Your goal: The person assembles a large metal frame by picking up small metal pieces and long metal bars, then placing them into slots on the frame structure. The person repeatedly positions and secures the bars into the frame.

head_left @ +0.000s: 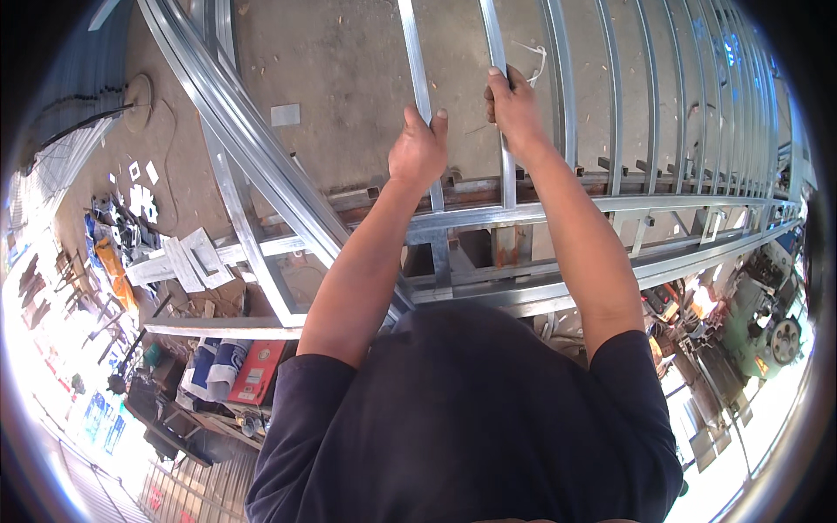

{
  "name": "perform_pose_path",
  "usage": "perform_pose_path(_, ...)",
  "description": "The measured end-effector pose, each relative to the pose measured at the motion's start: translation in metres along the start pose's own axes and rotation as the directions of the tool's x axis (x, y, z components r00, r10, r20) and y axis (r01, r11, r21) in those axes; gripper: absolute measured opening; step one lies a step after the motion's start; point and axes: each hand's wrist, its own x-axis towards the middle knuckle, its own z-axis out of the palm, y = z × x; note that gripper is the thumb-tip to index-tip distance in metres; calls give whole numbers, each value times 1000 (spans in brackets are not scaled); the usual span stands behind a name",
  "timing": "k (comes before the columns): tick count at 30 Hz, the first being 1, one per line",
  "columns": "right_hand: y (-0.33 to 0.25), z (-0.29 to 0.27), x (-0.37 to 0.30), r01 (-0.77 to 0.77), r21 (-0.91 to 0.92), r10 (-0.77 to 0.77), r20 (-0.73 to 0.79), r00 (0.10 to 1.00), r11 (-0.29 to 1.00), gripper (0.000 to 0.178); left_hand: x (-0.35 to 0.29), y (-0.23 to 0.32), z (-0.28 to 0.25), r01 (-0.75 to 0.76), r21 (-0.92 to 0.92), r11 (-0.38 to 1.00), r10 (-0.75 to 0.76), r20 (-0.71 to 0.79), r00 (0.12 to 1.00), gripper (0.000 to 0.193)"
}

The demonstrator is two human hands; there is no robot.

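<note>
My left hand is around a shiny square metal bar, thumb on its right side and fingers on its left; the palm side is hidden. A little farther out, my right hand grips a second metal bar with its fingers curled round it. Both bars run away from me, their near ends at a long metal rail that crosses in front of my body. More parallel bars stand in a row to the right, forming a grid with the rail.
Long metal profiles lie in a slanting bundle on the left. A thin white strip lies near my right hand. At lower left are a red box and rolled cloth; a green machine with a wheel stands at right.
</note>
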Motion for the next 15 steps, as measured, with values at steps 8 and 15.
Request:
perform_pose_path(8, 15, 4, -1, 207, -546, -296, -79, 952, 812, 49, -2, -2, 2, -11, -6, 1000, 10, -69, 998, 55)
perform_pose_path(15, -16, 9, 2, -2, -689, -99, -106, 989, 724, 53, -13, 0, -19, -53, 3, 999, 53, -34, 998, 78)
